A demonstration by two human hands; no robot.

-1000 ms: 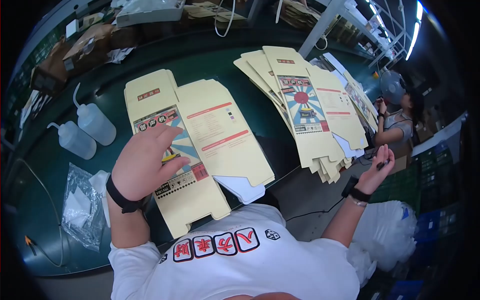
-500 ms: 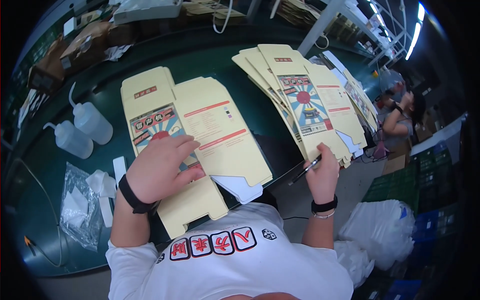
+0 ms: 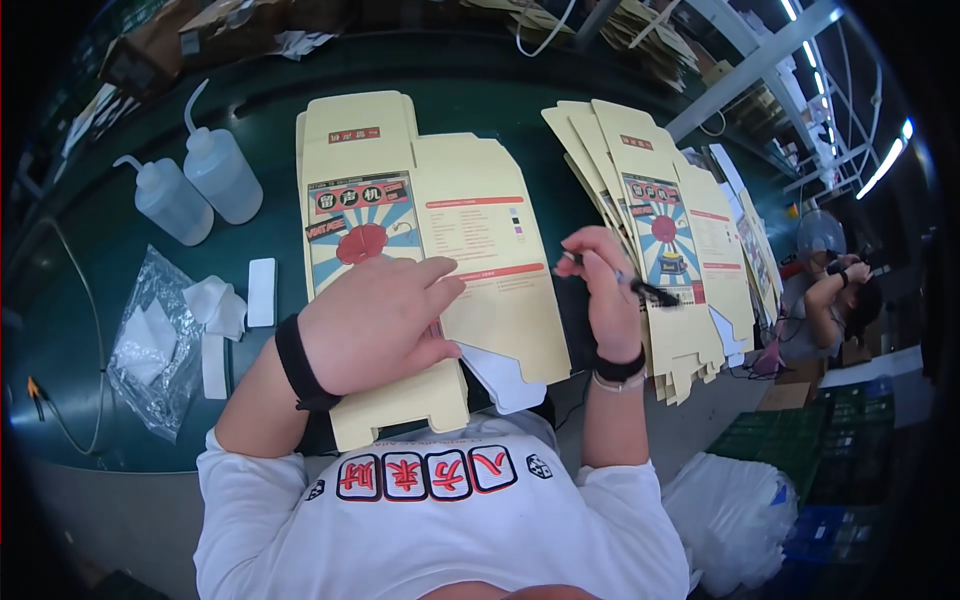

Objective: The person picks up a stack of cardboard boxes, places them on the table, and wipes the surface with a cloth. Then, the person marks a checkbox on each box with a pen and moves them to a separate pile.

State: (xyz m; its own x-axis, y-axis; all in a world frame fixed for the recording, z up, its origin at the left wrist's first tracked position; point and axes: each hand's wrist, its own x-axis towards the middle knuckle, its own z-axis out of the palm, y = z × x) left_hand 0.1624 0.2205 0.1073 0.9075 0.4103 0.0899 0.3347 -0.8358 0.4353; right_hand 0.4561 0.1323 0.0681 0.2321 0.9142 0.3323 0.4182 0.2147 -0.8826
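Observation:
My left hand (image 3: 370, 325) lies flat, fingers spread, over the lower part of a flattened cream carton (image 3: 465, 165) with a printed picture panel. Its palm hides part of that panel. Past the carton's right edge, my right hand (image 3: 612, 315) is raised with a dark pen (image 3: 655, 294) in its fingers, the pen's dark end pointing right. To the right of that hand lies a fanned stack of similar flat cartons (image 3: 635, 155). White flaps (image 3: 505, 385) show at the near edge of the left carton.
Two clear squeeze bottles (image 3: 222, 180) stand on the green table (image 3: 275, 222) at left. A plastic bag (image 3: 150, 340), crumpled white tissue (image 3: 215, 305) and a white block (image 3: 262, 292) lie nearer. Another person (image 3: 825, 310) sits at far right, beyond a white plastic sack (image 3: 735, 515).
My right hand has lifted away from the right stack and moved left with the pen, toward the left carton. My left hand stays on the carton. The whole view has shifted.

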